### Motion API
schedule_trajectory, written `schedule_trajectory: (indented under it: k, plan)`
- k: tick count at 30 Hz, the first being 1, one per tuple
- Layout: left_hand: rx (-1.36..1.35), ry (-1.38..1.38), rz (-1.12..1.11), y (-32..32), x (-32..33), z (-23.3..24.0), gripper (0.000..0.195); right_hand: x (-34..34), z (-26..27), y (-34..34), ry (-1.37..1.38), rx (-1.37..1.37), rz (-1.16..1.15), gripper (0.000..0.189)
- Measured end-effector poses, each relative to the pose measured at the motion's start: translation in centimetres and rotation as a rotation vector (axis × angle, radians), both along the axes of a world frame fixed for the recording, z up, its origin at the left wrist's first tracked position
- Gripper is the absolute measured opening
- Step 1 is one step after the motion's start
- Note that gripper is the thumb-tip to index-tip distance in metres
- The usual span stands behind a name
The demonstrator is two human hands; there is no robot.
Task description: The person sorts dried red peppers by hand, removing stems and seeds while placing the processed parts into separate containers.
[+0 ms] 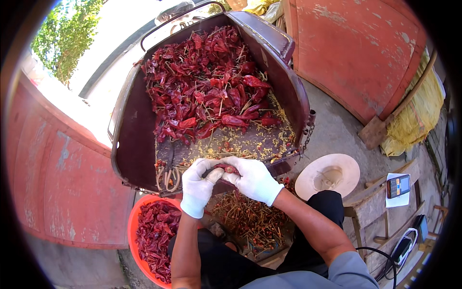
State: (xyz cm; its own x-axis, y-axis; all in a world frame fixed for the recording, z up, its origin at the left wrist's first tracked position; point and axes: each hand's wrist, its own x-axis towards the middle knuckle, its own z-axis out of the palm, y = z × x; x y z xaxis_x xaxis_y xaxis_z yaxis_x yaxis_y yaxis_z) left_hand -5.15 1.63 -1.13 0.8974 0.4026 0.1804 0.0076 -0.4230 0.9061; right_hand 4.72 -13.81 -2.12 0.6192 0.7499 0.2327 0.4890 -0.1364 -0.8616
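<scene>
Both my hands wear white knit gloves. A dried red chilli pepper (226,167) is pinched between my left hand (197,186) and my right hand (254,180), above the near edge of a metal cart bed (131,144). The gloves cover part of the pepper. Inside the bed lies a big heap of dried red chillies (205,86), many with stems on, with loose yellow seeds (260,141) scattered on its floor. Below my left wrist stands an orange plastic basin (133,231) full of dried chillies (155,238). Stems and bits (252,220) cover the ground between my legs.
A pale brimmed hat (326,177) rests near my right knee. On a wooden bench (371,207), a keypad phone (398,186) lies on white paper. Red door panels (353,50) flank the cart on both sides. A wooden-handled tool (375,132) leans by yellow sacks (415,112).
</scene>
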Motion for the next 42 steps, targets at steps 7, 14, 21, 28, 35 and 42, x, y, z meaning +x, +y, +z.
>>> schedule_trajectory:
  k: [7, 14, 21, 28, 35, 42]
  plan:
    - [-0.165, 0.031, 0.357, 4.4, -1.9, 0.5, 0.032, 0.5, -0.3, 0.1, 0.021, -0.195, -0.135, 0.03]
    - [0.775, 0.658, 0.607, 12.9, -6.4, -4.3, 0.042, 0.8, 0.5, -0.1, 0.019, -0.222, -0.161, 0.029]
    - [0.576, 0.685, 0.61, 13.6, -7.1, -5.2, 0.053, 0.6, 0.3, 0.2, -0.018, -0.243, -0.142, 0.028]
    - [-0.354, -0.1, 0.308, 9.7, -6.8, -0.8, 0.053, 1.0, 0.1, 0.1, -0.031, -0.243, -0.134, 0.032]
    - [-0.365, -0.144, 0.211, 3.0, -3.0, 0.4, 0.068, 1.3, 0.3, 0.1, -0.024, -0.298, -0.146, 0.03]
    - [-0.376, -0.187, 0.031, -1.2, -1.5, 1.8, 0.096, 1.6, 0.4, 0.0, -0.019, -0.307, -0.161, 0.029]
